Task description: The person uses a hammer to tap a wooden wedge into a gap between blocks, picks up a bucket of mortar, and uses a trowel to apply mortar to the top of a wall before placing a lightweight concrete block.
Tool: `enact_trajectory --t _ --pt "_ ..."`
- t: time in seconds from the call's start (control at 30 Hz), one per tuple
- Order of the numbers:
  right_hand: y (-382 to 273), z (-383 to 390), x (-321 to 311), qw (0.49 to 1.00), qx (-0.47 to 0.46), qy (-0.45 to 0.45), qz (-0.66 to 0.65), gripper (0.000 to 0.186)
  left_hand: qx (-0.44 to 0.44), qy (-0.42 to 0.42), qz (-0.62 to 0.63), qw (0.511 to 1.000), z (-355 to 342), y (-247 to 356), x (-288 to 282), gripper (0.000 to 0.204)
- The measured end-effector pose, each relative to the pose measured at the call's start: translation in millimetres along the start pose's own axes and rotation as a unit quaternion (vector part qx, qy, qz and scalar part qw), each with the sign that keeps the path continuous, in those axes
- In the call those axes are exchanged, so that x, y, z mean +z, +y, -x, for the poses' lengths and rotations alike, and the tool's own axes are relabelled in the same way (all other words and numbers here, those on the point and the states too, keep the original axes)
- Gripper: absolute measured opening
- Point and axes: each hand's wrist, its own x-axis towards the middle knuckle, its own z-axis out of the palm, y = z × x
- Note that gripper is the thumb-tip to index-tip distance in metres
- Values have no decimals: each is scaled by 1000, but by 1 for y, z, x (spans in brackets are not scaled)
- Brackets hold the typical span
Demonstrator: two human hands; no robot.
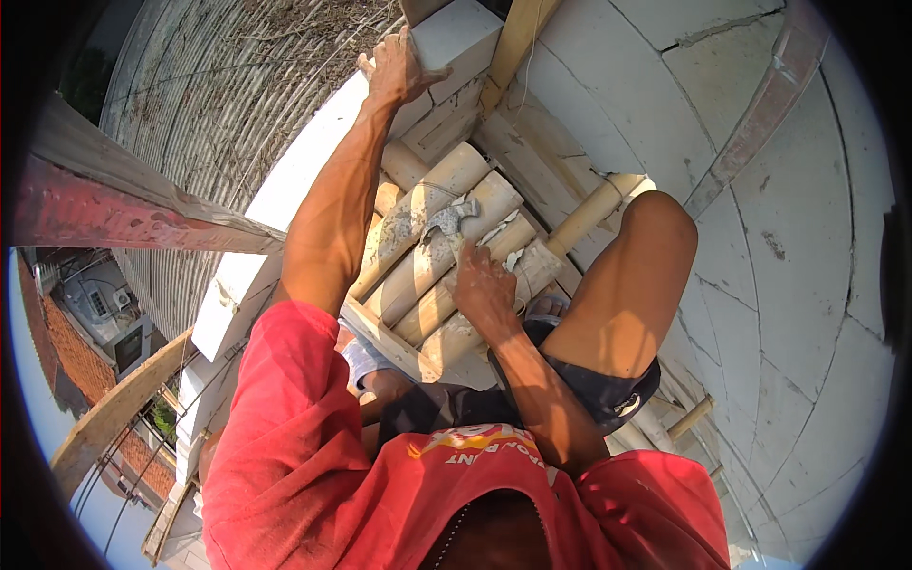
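My left hand [399,71] rests on the top of the pale block wall [328,142], fingers spread, with nothing in it. My right hand [484,290] is closed round the short handle of what looks like a hammer [450,220], its grey head smeared with a whitish coating. That head lies over several thick, pale bamboo poles [418,275] set side by side and spattered with grey mortar. My right fist is just above the poles' near ends. Its palm side and most of the handle are hidden.
On the right rises a wall of large grey blocks [760,237]. A reddish beam [142,214] juts in from the left, and a wooden post [518,43] stands at the far corner. Beyond the left wall lies a corrugated roof [209,104]. My bent knee [655,228] is beside the poles.
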Motion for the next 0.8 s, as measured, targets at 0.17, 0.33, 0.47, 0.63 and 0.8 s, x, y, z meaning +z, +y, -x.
enact_trajectory --t 0.17,0.33,0.47,0.63,0.8 --pt "-5 -6 4 994 75 -32 -68 68 30 -6 -50 998 0 -13 8 122" --pt "-9 -6 -6 974 50 143 -169 55 41 21 -21 999 3 -12 7 114" --pt "-14 -24 -26 937 71 147 -310 49 40 7 -15 999 3 -15 6 115" --pt "-15 -48 -61 606 110 48 -787 36 43 35 -15 998 1 -15 12 115" --pt "-30 -61 -78 392 136 42 -909 29 47 36 -15 998 3 -24 16 111"
